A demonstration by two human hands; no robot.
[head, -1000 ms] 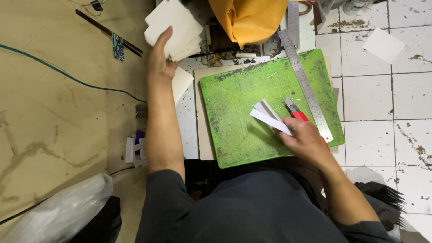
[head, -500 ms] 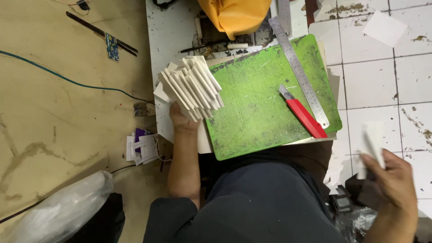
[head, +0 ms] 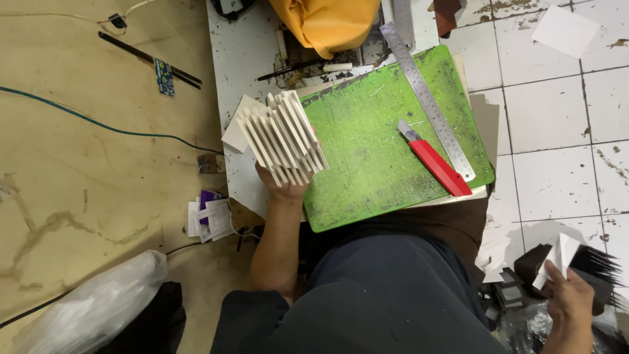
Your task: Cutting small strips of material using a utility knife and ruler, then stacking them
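1. As seen from above, the left hand [head: 283, 187] gripped a fanned stack of white boards [head: 282, 136] from beneath, at centre frame, over the left edge of the green cutting mat [head: 373, 151].
2. At lower right, the right hand [head: 569, 305] was closed on a small white offcut [head: 555, 261], well apart from the mat.
3. On the mat lay a red utility knife [head: 436, 160], just beside a steel ruler [head: 426, 98].
4. An orange cloth [head: 327, 23] sat at top centre.

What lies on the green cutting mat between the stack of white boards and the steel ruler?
In the head view, only the red utility knife, close beside the steel ruler; toward the white boards the cutting mat is bare.
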